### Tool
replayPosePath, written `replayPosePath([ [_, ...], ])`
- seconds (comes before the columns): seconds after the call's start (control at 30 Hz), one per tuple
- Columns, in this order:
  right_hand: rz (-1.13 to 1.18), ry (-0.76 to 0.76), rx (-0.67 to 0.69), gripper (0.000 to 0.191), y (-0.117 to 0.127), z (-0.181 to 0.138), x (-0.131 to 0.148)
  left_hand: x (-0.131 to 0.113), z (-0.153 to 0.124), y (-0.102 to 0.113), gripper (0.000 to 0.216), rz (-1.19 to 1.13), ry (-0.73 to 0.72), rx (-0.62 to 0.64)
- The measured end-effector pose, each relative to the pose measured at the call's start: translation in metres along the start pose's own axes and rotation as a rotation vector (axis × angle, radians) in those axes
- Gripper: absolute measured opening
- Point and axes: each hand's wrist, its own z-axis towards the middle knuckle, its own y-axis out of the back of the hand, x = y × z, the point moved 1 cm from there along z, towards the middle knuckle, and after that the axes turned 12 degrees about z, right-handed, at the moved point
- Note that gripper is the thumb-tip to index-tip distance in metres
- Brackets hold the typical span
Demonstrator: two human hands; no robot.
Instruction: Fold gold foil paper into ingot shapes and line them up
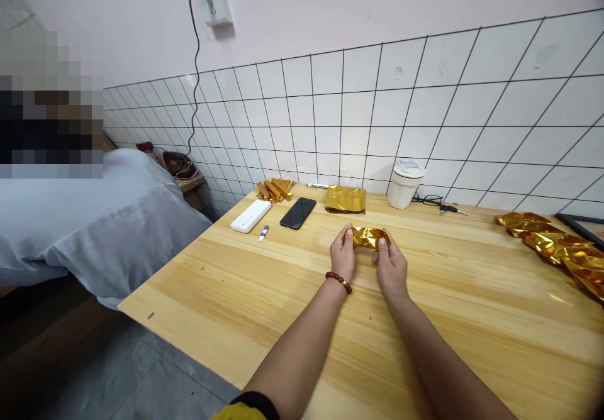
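Observation:
Between my two hands is a strip of gold foil paper, folded narrow and creased, held just above the wooden table. My left hand pinches its left end, thumb on top, with a red bead bracelet at the wrist. At the right end, my right hand is closed on the same strip, its thumb along the near side. Beyond my hands lies a flat stack of gold foil sheets. Several folded gold foil strips sit in a pile at the far left corner.
On the table lie a black phone, a white power bank and a small blue-and-white tube. A white lidded cup, glasses and a key stand near the tiled wall. Twisted gold foil spreads at right. A person in grey is at left.

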Motion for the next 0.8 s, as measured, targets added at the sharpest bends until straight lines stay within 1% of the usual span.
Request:
replayPosePath([
  [0.13,-0.047,0.042,0.043,0.074,-0.001,-0.003,0.002,0.000,0.000,0.001,0.031,-0.023,0.032,-0.008],
  [0.3,-0.042,0.034,0.054,0.073,0.000,-0.004,0.005,0.004,0.003,0.002,0.038,0.016,0.006,0.000],
  [0.5,0.017,-0.018,-0.032,0.061,0.003,0.002,0.004,0.006,0.005,0.002,0.037,0.018,0.013,-0.015],
  [0.63,-0.003,0.007,-0.039,0.056,0.003,0.003,0.006,0.006,0.004,0.003,0.032,0.040,-0.013,-0.030],
  [0.8,-0.074,0.065,-0.029,0.051,0.001,-0.002,0.014,0.008,0.006,0.004,0.028,-0.020,-0.002,-0.047],
])
